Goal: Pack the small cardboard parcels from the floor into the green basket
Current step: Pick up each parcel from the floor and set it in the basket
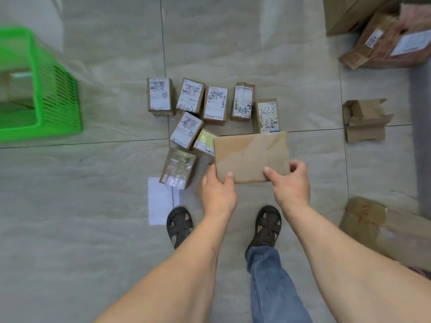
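Both hands hold one flat brown parcel [251, 157] above the floor: the left hand [218, 194] pinches its near-left corner, thumb on top, and the right hand [291, 183] grips the near-right edge, thumb on top and fingers curled round the side. The parcel's plain face is up and it hides part of the cluster below it.

Just beyond and left of it, the small labelled parcels [193, 108] lie close together on the tiled floor [93, 194], some touching, one clear-wrapped parcel [178, 167] nearest the left foot. A white sheet of paper [161, 201] lies beside that foot.

The green basket [56, 94] stands well apart at the far left, so the carry is a long one. Held only by its near edge, the parcel could tip forward and slip out. The paper underfoot could slide as the person steps. An opened empty carton [366, 120] lies to the right.
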